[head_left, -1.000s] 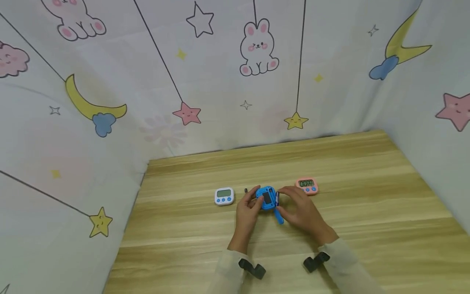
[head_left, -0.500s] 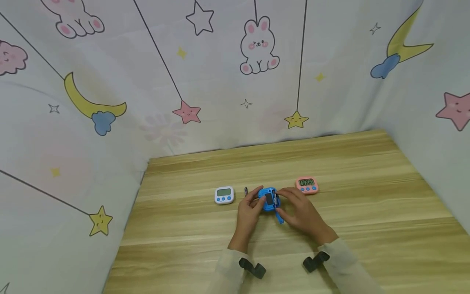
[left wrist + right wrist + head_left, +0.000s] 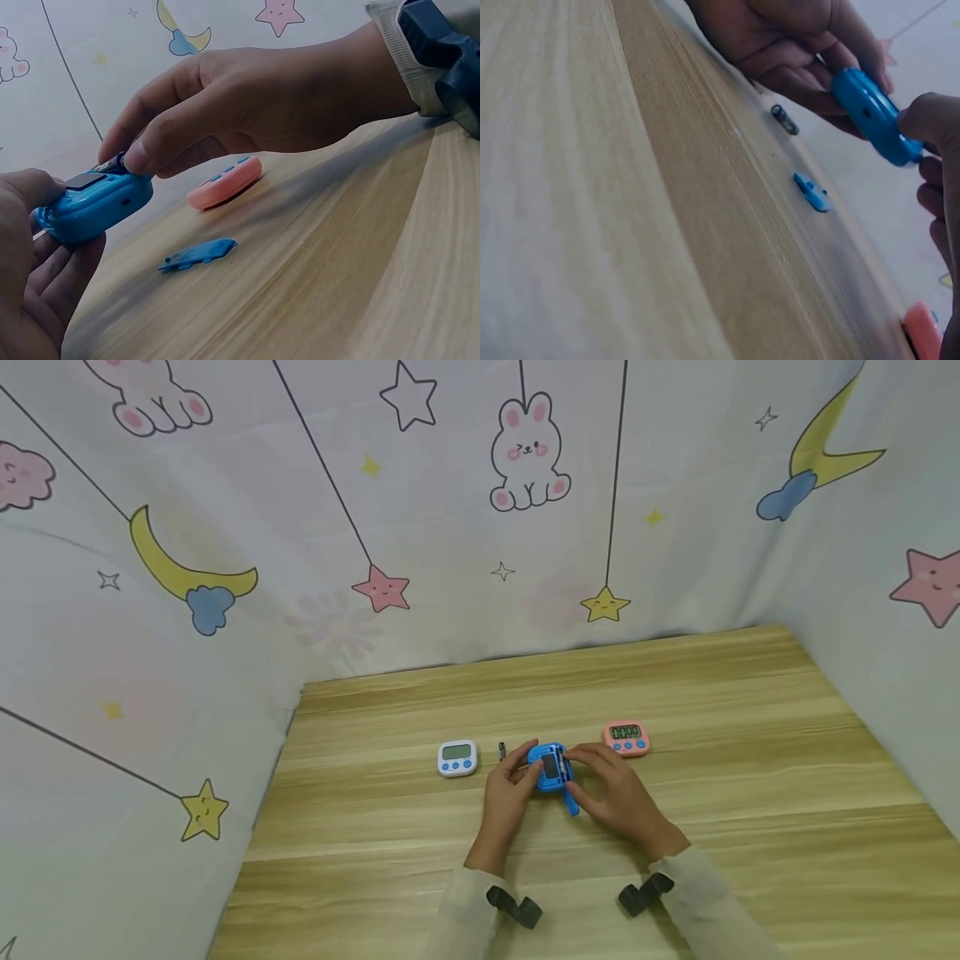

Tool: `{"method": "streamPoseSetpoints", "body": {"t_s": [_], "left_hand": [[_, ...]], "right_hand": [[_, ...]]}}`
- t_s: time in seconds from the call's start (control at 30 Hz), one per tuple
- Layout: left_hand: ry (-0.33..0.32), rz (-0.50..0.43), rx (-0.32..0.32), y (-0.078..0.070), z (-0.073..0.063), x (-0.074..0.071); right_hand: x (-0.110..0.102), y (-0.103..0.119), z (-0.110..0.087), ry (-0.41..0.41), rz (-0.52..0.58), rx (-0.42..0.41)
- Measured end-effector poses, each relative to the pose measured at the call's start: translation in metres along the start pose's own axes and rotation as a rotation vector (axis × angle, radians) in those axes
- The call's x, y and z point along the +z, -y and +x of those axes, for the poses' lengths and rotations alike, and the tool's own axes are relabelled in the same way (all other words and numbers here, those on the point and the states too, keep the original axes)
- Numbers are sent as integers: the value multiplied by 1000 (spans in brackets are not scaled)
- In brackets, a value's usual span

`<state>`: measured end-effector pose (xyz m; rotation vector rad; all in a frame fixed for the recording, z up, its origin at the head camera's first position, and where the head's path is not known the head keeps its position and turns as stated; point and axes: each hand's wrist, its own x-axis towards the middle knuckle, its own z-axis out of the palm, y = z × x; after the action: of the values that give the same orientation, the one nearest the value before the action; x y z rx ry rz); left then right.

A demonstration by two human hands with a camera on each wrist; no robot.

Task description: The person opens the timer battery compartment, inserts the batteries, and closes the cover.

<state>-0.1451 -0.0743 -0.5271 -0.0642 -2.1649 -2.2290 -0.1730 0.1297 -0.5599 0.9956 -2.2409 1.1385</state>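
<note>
My left hand (image 3: 502, 797) grips a blue digital timer (image 3: 105, 206) by its side, its back turned up and its battery compartment uncovered. With thumb and fingers, my right hand (image 3: 621, 789) pinches a small battery (image 3: 562, 766) at the compartment along the timer's right side. Whether the battery is fully seated cannot be told. Below the timer the blue battery cover (image 3: 199, 255) lies loose on the table. A second battery (image 3: 784, 118) lies on the tabletop beyond the left hand. In the right wrist view the timer hides the held battery.
A white timer (image 3: 457, 759) with a blank display lies left of the hands. Just past the right hand is a pink timer (image 3: 627, 739) with digits showing. Patterned curtains (image 3: 465, 543) border the wooden table (image 3: 375, 827) at the back and sides.
A second ago the right hand held the battery just beside the timer. It has moved left onto the compartment, while the timer shifted slightly right. The second battery shows more fully.
</note>
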Motion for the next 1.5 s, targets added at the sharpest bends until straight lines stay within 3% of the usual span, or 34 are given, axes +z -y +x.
{"method": "streamPoseSetpoints", "body": {"t_s": [0.53, 0.93, 1.5], "left_hand": [[10, -44, -31, 1, 1, -2], [30, -71, -74, 0, 0, -2], [110, -94, -82, -2, 1, -2]], "right_hand": [[0, 0, -2, -5, 30, 33], [-2, 3, -5, 81, 111, 198], [-3, 10, -2, 120, 263, 279]]}}
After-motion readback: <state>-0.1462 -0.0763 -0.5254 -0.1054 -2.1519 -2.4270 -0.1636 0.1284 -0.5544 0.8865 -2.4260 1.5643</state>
